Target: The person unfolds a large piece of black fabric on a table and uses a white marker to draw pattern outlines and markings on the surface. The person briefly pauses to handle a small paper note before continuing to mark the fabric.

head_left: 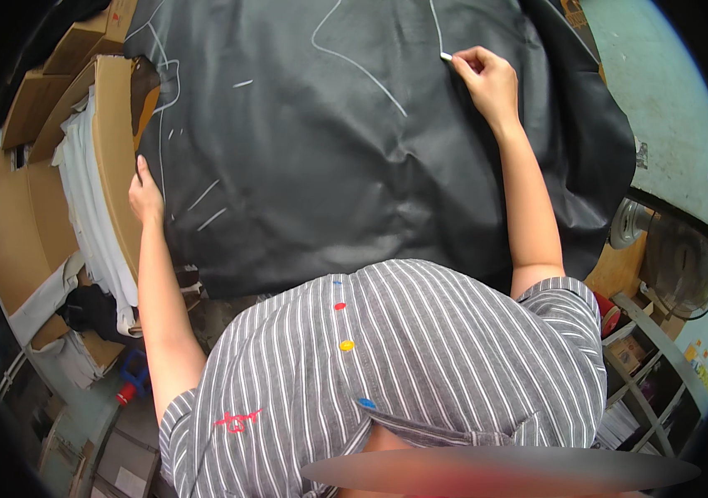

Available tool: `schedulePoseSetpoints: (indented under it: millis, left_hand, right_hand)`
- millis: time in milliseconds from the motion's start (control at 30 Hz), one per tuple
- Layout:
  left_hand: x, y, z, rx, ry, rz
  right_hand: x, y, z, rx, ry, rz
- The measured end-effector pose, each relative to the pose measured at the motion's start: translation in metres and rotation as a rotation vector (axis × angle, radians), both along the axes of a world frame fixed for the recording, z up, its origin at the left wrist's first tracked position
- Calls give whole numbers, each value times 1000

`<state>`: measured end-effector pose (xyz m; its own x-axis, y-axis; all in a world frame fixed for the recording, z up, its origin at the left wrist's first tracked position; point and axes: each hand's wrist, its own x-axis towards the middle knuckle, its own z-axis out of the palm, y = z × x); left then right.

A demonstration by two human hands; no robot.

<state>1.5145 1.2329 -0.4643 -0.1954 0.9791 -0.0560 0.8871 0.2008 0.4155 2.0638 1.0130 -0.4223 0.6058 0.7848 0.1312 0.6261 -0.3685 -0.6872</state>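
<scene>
A large black leather-like sheet (287, 166) spreads out before me, creased near its middle and marked with thin white lines. Between the thumb and fingertips of my right hand (491, 83) is a short white piece of marking chalk (446, 56). Its tip touches the sheet at the lower end of a white line running down from the top edge. At the sheet's left edge, my left hand (147, 197) is closed on the border with the thumb pointing up; some of its fingers are hidden. A long curved white line lies left of the chalk, and several short strokes mark the left part.
Cardboard boxes (34, 183) stand along the left, with a stack of pale folded material (92, 183) in one. A fan (678, 261) stands at the right, above a grey shelf rack (653, 373). A pale green surface (661, 91) lies beyond the sheet's right side.
</scene>
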Motion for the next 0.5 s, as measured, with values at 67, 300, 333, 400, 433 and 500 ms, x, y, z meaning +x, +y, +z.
schedulePoseSetpoints:
  millis: [67, 300, 333, 400, 433, 500]
  left_hand:
    - [-4, 0, -1, -26, 14, 7]
    - [-3, -5, -4, 78, 16, -25]
    - [0, -8, -3, 138, -7, -42]
    - [-2, -5, 3, 41, -14, -4]
    - [-1, -4, 4, -16, -12, 9]
    - [19, -5, 15, -33, -26, 8]
  right_hand:
    - [-22, -17, 1, 2, 58, -17]
    - [-99, -44, 13, 3, 148, 13]
    - [-95, -38, 15, -16, 191, 4]
    - [-69, -7, 8, 161, 179, 4]
    - [-57, 13, 4, 227, 188, -30]
    - [-35, 49, -11, 312, 147, -46]
